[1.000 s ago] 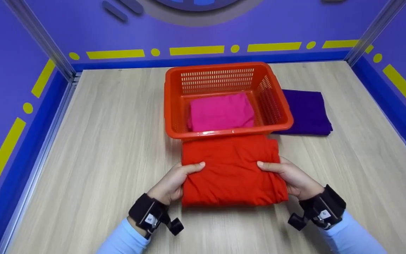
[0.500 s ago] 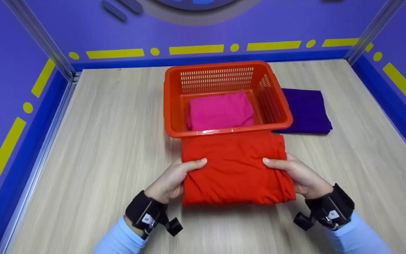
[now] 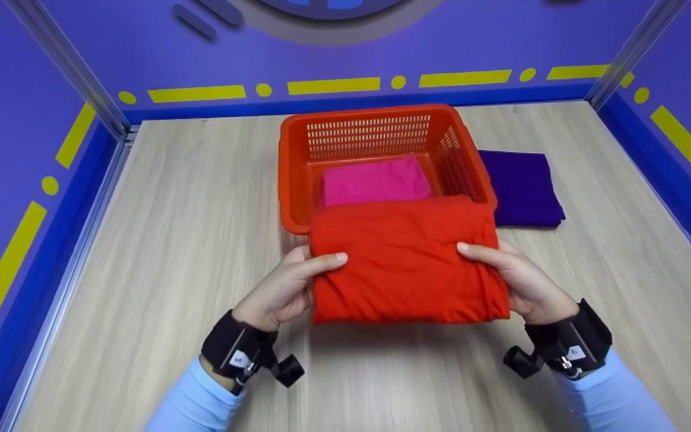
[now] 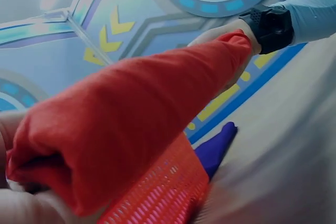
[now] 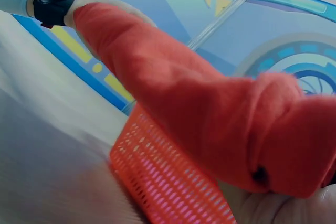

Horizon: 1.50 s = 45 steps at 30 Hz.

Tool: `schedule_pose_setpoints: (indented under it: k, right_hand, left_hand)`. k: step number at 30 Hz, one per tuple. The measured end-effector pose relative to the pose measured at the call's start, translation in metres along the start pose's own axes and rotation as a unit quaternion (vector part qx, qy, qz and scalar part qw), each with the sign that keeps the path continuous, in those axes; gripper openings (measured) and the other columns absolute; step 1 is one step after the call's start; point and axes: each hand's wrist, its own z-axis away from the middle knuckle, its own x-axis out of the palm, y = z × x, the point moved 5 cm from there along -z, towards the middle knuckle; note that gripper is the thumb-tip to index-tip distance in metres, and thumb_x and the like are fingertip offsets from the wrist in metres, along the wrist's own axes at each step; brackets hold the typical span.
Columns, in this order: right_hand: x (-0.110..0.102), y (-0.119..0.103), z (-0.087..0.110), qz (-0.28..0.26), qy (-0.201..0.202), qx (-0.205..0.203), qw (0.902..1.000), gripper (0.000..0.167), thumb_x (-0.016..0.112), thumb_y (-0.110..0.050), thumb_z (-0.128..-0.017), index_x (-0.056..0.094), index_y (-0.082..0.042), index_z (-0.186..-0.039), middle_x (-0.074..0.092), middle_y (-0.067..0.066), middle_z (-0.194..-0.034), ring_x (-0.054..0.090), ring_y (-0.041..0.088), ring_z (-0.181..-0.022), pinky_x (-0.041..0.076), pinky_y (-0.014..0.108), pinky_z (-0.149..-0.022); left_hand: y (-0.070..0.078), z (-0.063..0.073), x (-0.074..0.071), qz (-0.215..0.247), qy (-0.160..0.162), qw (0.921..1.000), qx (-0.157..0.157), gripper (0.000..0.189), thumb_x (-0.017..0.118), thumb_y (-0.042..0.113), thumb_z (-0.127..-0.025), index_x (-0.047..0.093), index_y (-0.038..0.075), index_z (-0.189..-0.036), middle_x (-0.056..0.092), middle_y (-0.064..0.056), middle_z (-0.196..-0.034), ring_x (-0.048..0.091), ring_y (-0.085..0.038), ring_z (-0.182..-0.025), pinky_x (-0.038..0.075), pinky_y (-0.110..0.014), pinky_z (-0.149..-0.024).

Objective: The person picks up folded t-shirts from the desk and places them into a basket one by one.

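A folded red cloth point(image 3: 405, 264) is held up off the table between both hands. My left hand point(image 3: 285, 285) grips its left edge, thumb lying on top and the other fingers mostly hidden beneath. At the opposite edge my right hand point(image 3: 528, 282) grips it the same way, thumb on top. The cloth's far edge overlaps the front rim of an orange-red basket point(image 3: 294, 174) in the head view. Inside the basket lies a folded pink cloth point(image 3: 375, 180), its near part hidden by the red one. Both wrist views show the red cloth point(image 4: 131, 114) as a thick folded bundle above the basket point(image 5: 168, 177).
A folded purple cloth point(image 3: 522, 189) lies on the wooden table point(image 3: 201, 192) against the basket's right side. Blue-purple panels point(image 3: 345, 60) with yellow markings wall in the back and both sides. Each wrist wears a black camera strap point(image 3: 240, 348).
Both hands have lifted the red cloth and moved it forward, so it now covers the basket's front rim. The right hand has also shifted slightly right. The basket and purple cloth stay put.
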Motion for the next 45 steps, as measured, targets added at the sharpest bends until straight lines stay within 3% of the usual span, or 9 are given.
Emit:
schedule_pose_setpoints:
  k: [5, 8, 12, 16, 20, 26, 33, 39, 45]
  right_hand:
    - [0.000, -0.013, -0.003, -0.015, 0.041, -0.013, 0.9990, 0.015, 0.052, -0.015, -0.105, 0.057, -0.011, -0.119, 0.070, 0.004, -0.104, 0.071, 0.019, -0.090, 0.060, 0.034, -0.082]
    - [0.001, -0.019, -0.006, -0.024, 0.055, -0.028, 0.9978, 0.017, 0.053, -0.017, -0.105, 0.056, -0.013, -0.121, 0.069, 0.003, -0.105, 0.070, 0.019, -0.091, 0.059, 0.034, -0.083]
    - [0.004, -0.025, -0.010, -0.020, 0.032, -0.054, 0.9978, 0.022, 0.052, -0.007, -0.102, 0.053, -0.011, -0.123, 0.067, 0.004, -0.107, 0.069, 0.020, -0.093, 0.059, 0.034, -0.083]
    - [0.007, -0.030, -0.013, 0.002, -0.001, -0.070, 0.9975, 0.042, 0.054, 0.013, -0.089, 0.048, -0.009, -0.124, 0.066, 0.005, -0.109, 0.068, 0.021, -0.096, 0.059, 0.034, -0.085]
    - [0.008, -0.035, -0.020, 0.008, -0.014, -0.074, 0.9971, 0.053, 0.054, 0.022, -0.082, 0.047, -0.008, -0.125, 0.065, 0.006, -0.112, 0.067, 0.021, -0.099, 0.058, 0.035, -0.088]
    - [0.003, -0.040, -0.039, -0.014, -0.011, -0.076, 0.9970, 0.052, 0.050, 0.022, -0.088, 0.044, -0.006, -0.131, 0.065, 0.008, -0.115, 0.068, 0.023, -0.102, 0.058, 0.036, -0.089]
    - [-0.003, -0.043, -0.060, -0.059, 0.034, -0.083, 0.9942, 0.047, 0.048, 0.013, -0.098, 0.042, -0.007, -0.140, 0.062, 0.010, -0.120, 0.068, 0.023, -0.103, 0.058, 0.036, -0.089]
    - [-0.005, -0.047, -0.077, -0.056, 0.065, -0.082, 0.9929, 0.042, 0.053, 0.000, -0.103, 0.044, -0.010, -0.143, 0.065, 0.008, -0.117, 0.067, 0.021, -0.102, 0.058, 0.033, -0.087]
    - [-0.007, -0.059, -0.092, -0.034, 0.076, -0.084, 0.9930, 0.050, 0.047, 0.011, -0.097, 0.045, -0.009, -0.144, 0.059, 0.009, -0.122, 0.063, 0.023, -0.103, 0.057, 0.034, -0.087]
  left_hand:
    - [0.011, 0.001, 0.002, -0.035, -0.033, 0.9985, 0.025, 0.048, 0.063, -0.008, -0.089, 0.047, -0.002, -0.134, 0.066, -0.010, -0.120, 0.067, -0.022, -0.108, 0.055, -0.039, -0.096]
    - [0.016, 0.000, 0.001, -0.044, -0.026, 0.9980, 0.036, 0.051, 0.062, -0.009, -0.090, 0.043, -0.004, -0.138, 0.064, -0.011, -0.123, 0.065, -0.023, -0.111, 0.054, -0.039, -0.098]
    - [0.022, -0.002, 0.000, -0.042, -0.007, 0.9981, 0.045, 0.050, 0.062, -0.007, -0.092, 0.042, -0.004, -0.138, 0.064, -0.012, -0.124, 0.066, -0.025, -0.110, 0.055, -0.040, -0.097]
    - [0.030, -0.004, -0.002, -0.043, 0.002, 0.9974, 0.057, 0.049, 0.062, -0.007, -0.092, 0.044, -0.003, -0.137, 0.064, -0.012, -0.122, 0.065, -0.026, -0.109, 0.055, -0.041, -0.097]
    - [0.037, -0.009, -0.005, -0.046, 0.013, 0.9965, 0.069, 0.050, 0.063, -0.008, -0.090, 0.045, -0.002, -0.136, 0.062, -0.013, -0.123, 0.064, -0.027, -0.110, 0.054, -0.040, -0.097]
    - [0.046, -0.023, -0.010, -0.054, 0.042, 0.9935, 0.091, 0.043, 0.062, -0.007, -0.092, 0.049, -0.001, -0.132, 0.063, -0.012, -0.120, 0.065, -0.025, -0.107, 0.056, -0.038, -0.094]
    - [0.051, -0.042, -0.019, -0.065, 0.084, 0.9878, 0.114, 0.033, 0.062, -0.005, -0.094, 0.052, -0.001, -0.126, 0.066, -0.011, -0.112, 0.067, -0.022, -0.098, 0.058, -0.034, -0.088]
    - [0.054, -0.058, -0.031, -0.121, 0.153, 0.9718, 0.132, 0.036, 0.062, -0.006, -0.095, 0.052, -0.005, -0.130, 0.065, -0.010, -0.115, 0.064, -0.018, -0.099, 0.055, -0.029, -0.089]
    - [0.063, -0.075, -0.038, -0.197, 0.202, 0.9471, 0.154, 0.036, 0.062, -0.007, -0.096, 0.053, -0.007, -0.131, 0.061, -0.012, -0.123, 0.056, -0.018, -0.107, 0.046, -0.027, -0.096]
